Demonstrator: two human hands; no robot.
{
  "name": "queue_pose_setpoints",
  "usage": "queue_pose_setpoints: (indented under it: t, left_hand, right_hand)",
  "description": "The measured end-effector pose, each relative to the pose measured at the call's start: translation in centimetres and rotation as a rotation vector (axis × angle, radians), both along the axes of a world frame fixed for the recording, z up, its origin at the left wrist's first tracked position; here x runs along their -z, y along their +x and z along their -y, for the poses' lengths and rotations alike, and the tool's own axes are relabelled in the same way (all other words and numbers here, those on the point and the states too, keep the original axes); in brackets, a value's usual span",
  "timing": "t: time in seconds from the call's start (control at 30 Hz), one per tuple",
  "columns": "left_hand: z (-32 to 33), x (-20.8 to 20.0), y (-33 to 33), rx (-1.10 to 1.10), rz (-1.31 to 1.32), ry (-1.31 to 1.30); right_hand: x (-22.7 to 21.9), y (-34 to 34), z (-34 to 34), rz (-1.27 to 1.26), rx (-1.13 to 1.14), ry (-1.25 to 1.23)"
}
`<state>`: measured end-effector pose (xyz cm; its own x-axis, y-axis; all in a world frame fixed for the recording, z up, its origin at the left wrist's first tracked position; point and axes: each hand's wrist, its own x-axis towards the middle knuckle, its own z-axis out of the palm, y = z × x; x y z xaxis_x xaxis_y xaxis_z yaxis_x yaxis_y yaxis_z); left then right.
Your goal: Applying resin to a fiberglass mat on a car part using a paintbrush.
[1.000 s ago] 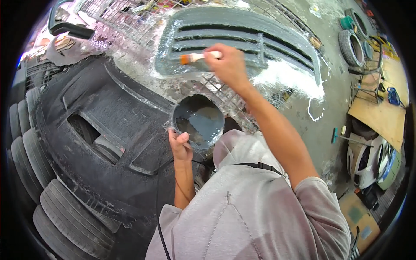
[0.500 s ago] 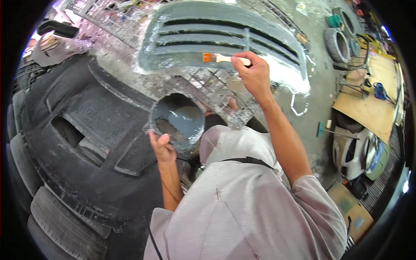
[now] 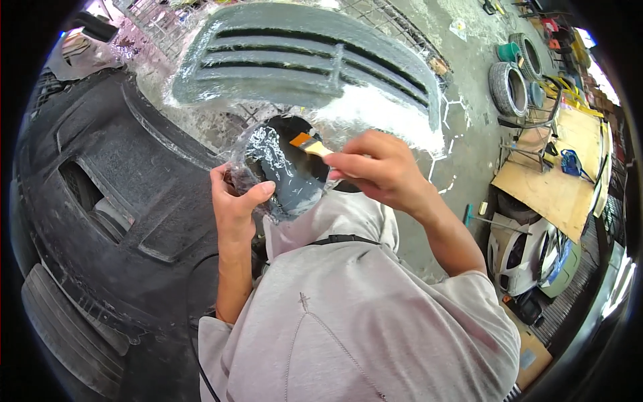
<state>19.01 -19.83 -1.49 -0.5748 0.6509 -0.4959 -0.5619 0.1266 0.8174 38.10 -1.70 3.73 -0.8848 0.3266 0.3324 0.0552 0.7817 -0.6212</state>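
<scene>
My left hand (image 3: 239, 203) grips the side of a round bucket (image 3: 244, 177), thumb over the rim. Its outside is coated with glossy, clear-looking residue, and grey, shiny liquid (image 3: 289, 181) lies inside. In my right hand (image 3: 382, 167) is a paintbrush (image 3: 317, 147) with a pale handle, held in a pinch. Its orange bristles point left, over the bucket's mouth; I cannot tell whether they touch the liquid. Beyond the bucket lies a grey, curved panel (image 3: 268, 88) with long slots. White fibrous matting (image 3: 385, 114) covers its near right part.
To the left is a large black moulded panel (image 3: 151, 177) with an opening, and tyres (image 3: 63, 321) lie below it. At the right are more tyres (image 3: 508, 89), a plywood sheet (image 3: 552, 181) and a white car part (image 3: 512, 251). A metal grid (image 3: 375, 17) shows behind the grey panel.
My right hand has brought the paintbrush down from the slotted panel to over the bucket. My left hand has raised and tilted the bucket. The view has shifted rightward.
</scene>
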Motion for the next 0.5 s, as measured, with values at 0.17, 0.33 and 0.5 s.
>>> queue_pose_setpoints:
  t: [0.17, 0.33, 0.5]
  left_hand:
    - [-3.5, -0.8, 4.7, -0.049, -0.115, 0.003]
    - [-6.4, -0.4, 8.4, -0.201, -0.014, 0.013]
    - [-5.5, 1.8, 9.8, -0.219, 0.011, 0.049]
  right_hand:
    - [3.3, 2.9, -2.9, 0.026, 0.002, 0.020]
    - [5.5, 6.6, -4.8, 0.067, 0.430, -0.595]
    - [6.8, 9.3, -9.1, -0.237, 0.684, -1.188]
